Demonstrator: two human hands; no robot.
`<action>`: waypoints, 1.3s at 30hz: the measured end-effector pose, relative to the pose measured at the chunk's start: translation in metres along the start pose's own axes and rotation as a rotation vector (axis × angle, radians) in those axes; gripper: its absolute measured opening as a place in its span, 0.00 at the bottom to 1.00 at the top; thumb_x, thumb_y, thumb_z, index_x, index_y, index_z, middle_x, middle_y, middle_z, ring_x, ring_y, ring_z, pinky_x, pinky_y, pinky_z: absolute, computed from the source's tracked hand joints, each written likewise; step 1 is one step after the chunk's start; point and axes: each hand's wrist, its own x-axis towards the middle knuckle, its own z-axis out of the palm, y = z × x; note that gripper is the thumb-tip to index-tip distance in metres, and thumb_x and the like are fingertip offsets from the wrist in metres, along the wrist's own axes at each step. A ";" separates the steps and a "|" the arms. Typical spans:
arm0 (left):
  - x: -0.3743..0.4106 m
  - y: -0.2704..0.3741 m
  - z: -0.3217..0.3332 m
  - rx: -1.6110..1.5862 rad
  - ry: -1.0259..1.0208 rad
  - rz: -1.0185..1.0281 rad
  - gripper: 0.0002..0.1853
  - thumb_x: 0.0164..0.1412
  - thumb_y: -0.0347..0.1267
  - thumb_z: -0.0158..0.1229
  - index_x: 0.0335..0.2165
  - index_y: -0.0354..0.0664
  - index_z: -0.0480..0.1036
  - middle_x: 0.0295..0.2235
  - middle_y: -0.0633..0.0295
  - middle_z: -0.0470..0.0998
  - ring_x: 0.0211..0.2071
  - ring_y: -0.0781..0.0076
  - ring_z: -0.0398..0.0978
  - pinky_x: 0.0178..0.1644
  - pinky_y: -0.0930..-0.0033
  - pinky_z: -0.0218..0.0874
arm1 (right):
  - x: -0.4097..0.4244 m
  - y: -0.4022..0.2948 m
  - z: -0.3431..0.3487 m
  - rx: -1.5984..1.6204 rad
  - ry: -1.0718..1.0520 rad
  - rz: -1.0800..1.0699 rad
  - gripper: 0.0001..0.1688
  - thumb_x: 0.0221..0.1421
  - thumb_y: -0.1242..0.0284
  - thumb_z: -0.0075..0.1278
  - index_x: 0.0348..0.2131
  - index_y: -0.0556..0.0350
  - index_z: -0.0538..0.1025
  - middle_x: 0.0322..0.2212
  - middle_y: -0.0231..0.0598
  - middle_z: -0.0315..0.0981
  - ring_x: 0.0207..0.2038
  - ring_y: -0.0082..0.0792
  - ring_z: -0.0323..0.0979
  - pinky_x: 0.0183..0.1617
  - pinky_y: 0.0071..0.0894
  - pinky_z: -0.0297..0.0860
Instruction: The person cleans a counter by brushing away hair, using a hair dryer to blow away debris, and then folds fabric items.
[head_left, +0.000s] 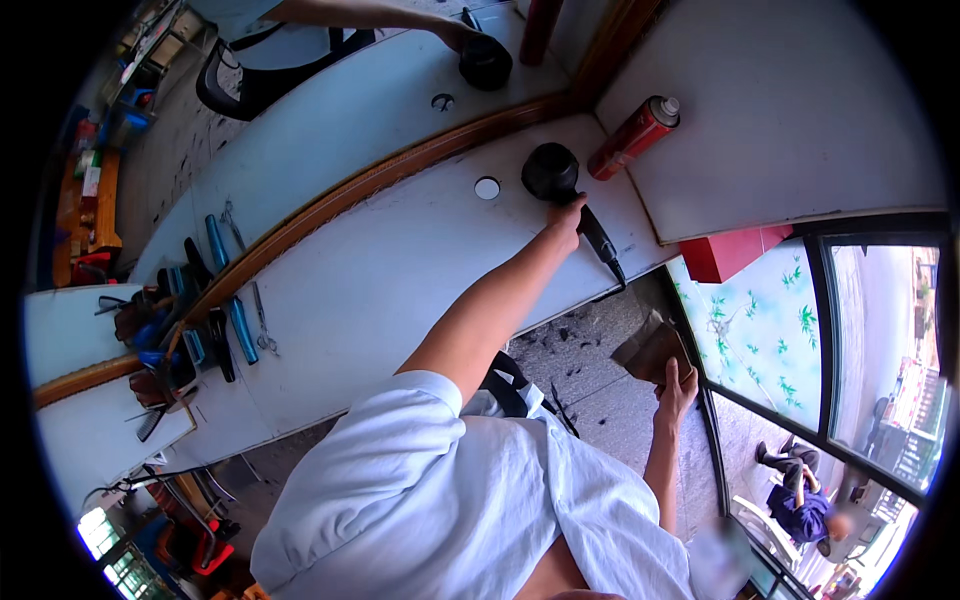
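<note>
My left hand (565, 220) reaches across the white counter (390, 262) and grips a black hair dryer (550, 172) where its handle meets the round body. The handle slants toward the counter's front edge. Lower down, my right hand (676, 390) pinches a flat brown pad (658, 351), perhaps a sponge or folded cloth, out over the floor. A red spray can (634, 138) stands just beyond the dryer. Left of the dryer is a round hole (487, 187) in the counter.
A wood-framed mirror (322, 142) borders the counter's back. Scissors (262, 322), a blue tool (242, 330) and combs lie at the left. Dark hair clippings (571, 369) litter the floor. Beyond the window (877, 330), a person (799, 510) sits on a white chair.
</note>
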 end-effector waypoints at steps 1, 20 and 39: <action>0.000 -0.002 0.006 -0.054 0.066 0.056 0.18 0.45 0.37 0.63 0.33 0.43 0.67 0.30 0.64 0.70 0.33 0.70 0.67 0.34 0.60 0.61 | 0.001 -0.003 0.000 0.020 -0.011 0.024 0.15 0.50 0.65 0.53 0.27 0.56 0.66 0.16 0.29 0.64 0.13 0.17 0.58 0.13 0.15 0.54; -0.276 0.086 -0.297 -0.419 -0.056 0.433 0.08 0.48 0.27 0.54 0.28 0.43 0.63 0.19 0.66 0.63 0.24 0.75 0.64 0.34 0.66 0.60 | -0.051 -0.085 0.308 -0.054 -1.007 -0.048 0.16 0.49 0.58 0.51 0.27 0.50 0.67 0.17 0.27 0.64 0.16 0.17 0.61 0.16 0.15 0.55; -0.286 0.076 -0.392 -0.553 0.000 0.419 0.10 0.49 0.26 0.54 0.31 0.46 0.62 0.21 0.68 0.63 0.25 0.77 0.63 0.38 0.67 0.59 | 0.101 -0.010 0.150 0.025 -0.163 -0.078 0.11 0.46 0.72 0.52 0.32 0.58 0.73 0.15 0.33 0.67 0.10 0.23 0.60 0.10 0.20 0.57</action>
